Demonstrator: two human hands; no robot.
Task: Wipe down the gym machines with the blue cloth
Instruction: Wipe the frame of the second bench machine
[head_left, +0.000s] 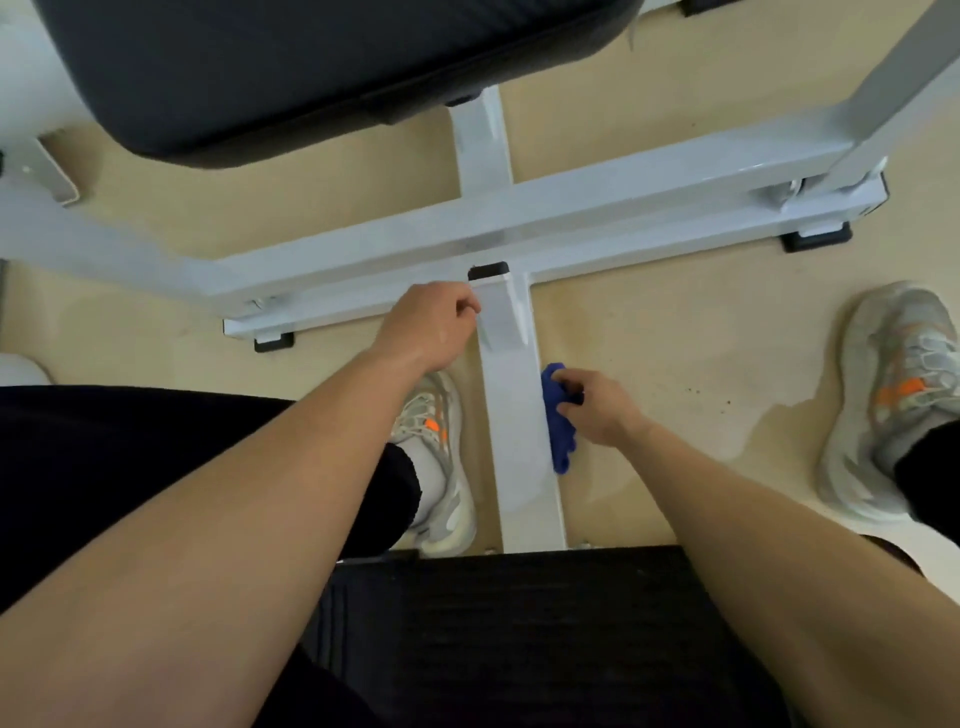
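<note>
Head view: looking straight down past both forearms onto a white machine frame on a beige floor (675, 338)

Gripping the blue cloth (558, 415) in the right hand (602, 410), fingers clamped round the bunched fabric, and pressing it to the right flank of the centre rail (511, 441), at about 5 o'clock from where that rail meets the cross bar (597, 208). Hanging a loose tail of cloth down toward the floor at 6 o'clock.

Bracing with the left hand (431, 327) at 11 o'clock from the cloth, fingers curled against the rail's left edge just below the black end cap (488, 270); cannot tell whether hooked round the edge or only leaning on it.

Likely trouble from here:
- Could skid off the narrow flank and rub knuckles on the floor, given so small a wad on a smooth painted face.
- Might drag the trailing tail through the floor grit scattered toward 3 o'clock and smear it back onto the rail.
- Could miss the rail's top and left faces, reaching from one side only.
- Might bump the left shoe (436, 467), just beside the rail at 9 o'clock, on a long stroke toward 6 o'clock.
- Could knock the head on the black pad (260, 78) overhanging at 12 o'clock if leaning further in
</note>
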